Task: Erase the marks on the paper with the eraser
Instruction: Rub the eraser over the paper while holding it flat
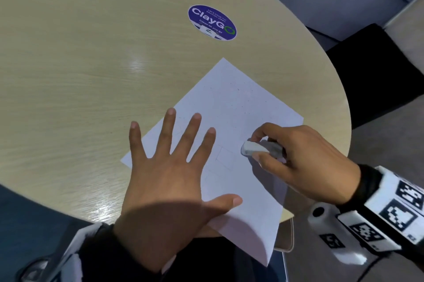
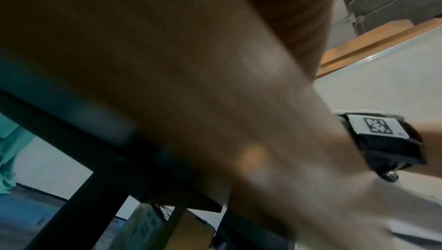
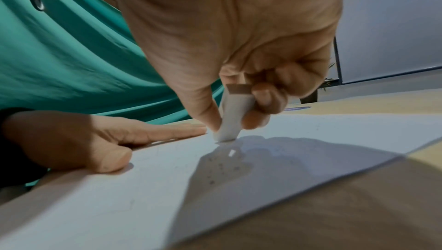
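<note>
At 5 o'clock on the table (image 1: 68, 75), the flat, splayed left hand (image 1: 165, 180) pins the thin, easily creased paper (image 1: 241, 107) while the right hand (image 1: 305, 162) pinches the small, soft eraser (image 1: 253, 148) at mid-body, its tip on the sheet.

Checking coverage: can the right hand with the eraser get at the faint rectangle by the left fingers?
Probably yes: the rectangle lies bare on the paper, just beside the eraser the right hand pinches; the left hand lies flat clear of it.
</note>
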`<act>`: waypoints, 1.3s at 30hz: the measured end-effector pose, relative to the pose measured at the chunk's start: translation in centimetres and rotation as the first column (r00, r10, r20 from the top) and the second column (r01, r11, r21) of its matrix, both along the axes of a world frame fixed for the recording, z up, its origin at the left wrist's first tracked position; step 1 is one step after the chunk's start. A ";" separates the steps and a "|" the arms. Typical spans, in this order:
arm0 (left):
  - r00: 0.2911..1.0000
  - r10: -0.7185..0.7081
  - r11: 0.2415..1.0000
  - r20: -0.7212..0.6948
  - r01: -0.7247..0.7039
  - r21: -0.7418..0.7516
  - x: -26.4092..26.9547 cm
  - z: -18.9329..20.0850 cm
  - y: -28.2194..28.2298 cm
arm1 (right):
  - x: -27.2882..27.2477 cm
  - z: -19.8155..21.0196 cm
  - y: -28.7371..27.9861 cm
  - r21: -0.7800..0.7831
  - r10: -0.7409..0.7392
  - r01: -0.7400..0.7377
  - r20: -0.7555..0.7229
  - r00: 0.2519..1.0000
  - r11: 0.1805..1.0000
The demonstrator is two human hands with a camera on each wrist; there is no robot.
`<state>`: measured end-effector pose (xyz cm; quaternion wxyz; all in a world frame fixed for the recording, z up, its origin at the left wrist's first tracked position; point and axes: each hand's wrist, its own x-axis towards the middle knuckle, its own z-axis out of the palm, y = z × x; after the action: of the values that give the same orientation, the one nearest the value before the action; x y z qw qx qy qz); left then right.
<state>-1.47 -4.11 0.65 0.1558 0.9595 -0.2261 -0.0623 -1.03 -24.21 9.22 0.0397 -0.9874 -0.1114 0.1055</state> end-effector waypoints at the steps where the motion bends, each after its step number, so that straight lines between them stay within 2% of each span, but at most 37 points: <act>1: 1.000 0.008 1.000 0.024 -0.007 -0.016 -0.2 -0.3 -0.1 | 0.0 0.0 0.1 0.033 0.002 -0.003 0.019 1.000 0.999; 3: 0.998 0.033 0.999 0.055 -0.031 -0.036 -0.4 -0.5 -0.3 | -1.0 -0.2 1.2 0.055 0.027 -0.027 0.010 1.000 0.998; 6: 0.993 0.066 0.996 0.100 -0.058 -0.074 -0.4 -0.7 -0.5 | -3.1 -0.5 2.9 0.101 0.089 -0.076 -0.133 0.987 0.992; 7: 0.992 0.070 0.995 0.106 -0.062 -0.075 -0.3 -0.8 -0.5 | -2.8 -0.6 2.7 0.119 0.086 -0.071 -0.123 0.989 0.990; 10: 0.991 0.068 0.997 0.119 -0.061 -0.055 -0.3 -0.9 -0.5 | -1.3 -0.5 1.3 0.127 0.015 -0.020 0.041 0.999 0.992; 11: 0.991 0.065 0.997 0.119 -0.059 -0.054 -0.3 -1.0 -0.5 | -1.5 -0.6 1.4 0.121 0.020 -0.026 0.045 0.999 0.992; 14: 0.989 0.071 0.996 0.133 -0.062 -0.071 -0.3 -1.0 -0.6 | -2.8 -0.8 2.7 0.171 0.102 -0.084 -0.101 0.990 0.982; 19: 0.989 0.072 0.995 0.130 -0.063 -0.073 -0.3 -0.9 -0.5 | -1.3 -0.7 1.2 0.121 0.040 -0.045 0.047 0.998 0.992; 22: 0.988 0.075 0.994 0.134 -0.064 -0.083 -0.3 -1.0 -0.6 | -2.8 -1.0 2.1 0.177 0.116 -0.099 -0.086 0.990 0.979; 26: 0.986 0.076 0.994 0.146 -0.064 -0.084 -0.2 -1.1 -0.7 | -1.5 -0.6 1.0 0.170 0.041 -0.045 0.032 0.999 0.984; 29: 0.986 0.077 0.994 0.147 -0.065 -0.088 -0.2 -1.1 -0.6 | -2.9 -0.8 1.8 0.200 0.123 -0.105 -0.078 0.989 0.974; 30: 0.986 0.078 0.994 0.146 -0.065 -0.087 -0.2 -1.1 -0.6 | -2.8 -0.8 1.6 0.215 0.116 -0.097 -0.078 0.990 0.972; 33: 0.986 0.077 0.995 0.151 -0.066 -0.077 -0.3 -1.2 -0.6 | -1.5 -0.6 0.7 0.198 0.034 -0.043 0.045 0.998 0.979; 37: 0.985 0.073 0.995 0.159 -0.061 -0.082 -0.4 -1.2 -0.6 | -2.4 -1.0 2.4 0.220 0.130 -0.111 -0.073 0.989 0.969; 39: 0.985 0.078 0.995 0.156 -0.066 -0.081 -0.2 -1.1 -0.6 | -1.0 -1.0 1.6 0.186 0.082 -0.079 -0.008 0.997 0.979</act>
<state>-1.70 -4.70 -0.47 0.1754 0.9625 -0.2051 0.0289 -2.03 -22.56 8.24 0.1281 -0.9732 -0.1604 0.1039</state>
